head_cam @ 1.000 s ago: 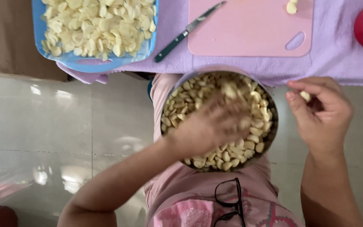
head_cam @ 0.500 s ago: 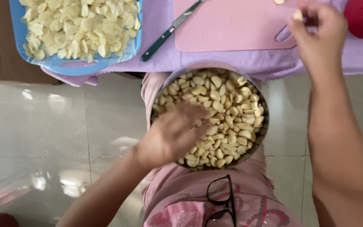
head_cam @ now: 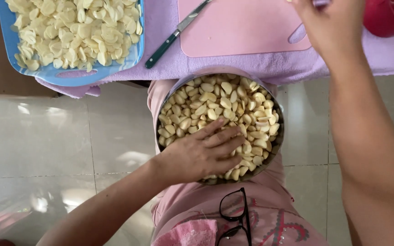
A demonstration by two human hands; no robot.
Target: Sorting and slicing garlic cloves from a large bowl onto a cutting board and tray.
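Note:
A round metal bowl [head_cam: 282, 130] full of peeled garlic cloves [head_cam: 220, 102] rests on my lap. My left hand [head_cam: 201, 154] lies flat on the cloves at the bowl's near left side, fingers slightly spread, gripping nothing. My right hand [head_cam: 331, 25] is stretched out to the far right corner of a pink cutting board [head_cam: 242, 27]. Its fingertips run past the top edge of the view, so whether they hold a clove is hidden.
A blue tray [head_cam: 69, 73] heaped with sliced garlic [head_cam: 74, 29] sits at the far left on a purple cloth [head_cam: 261, 66]. A green-handled knife [head_cam: 169, 40] lies between tray and board. A red container [head_cam: 388, 18] stands far right. Black glasses [head_cam: 233, 214] hang on my shirt above the shiny tiled floor [head_cam: 46, 146].
My right hand carried a clove from beside the bowl up to the cutting board's far corner. My left hand moved from stirring the middle of the cloves to resting flat at the near left.

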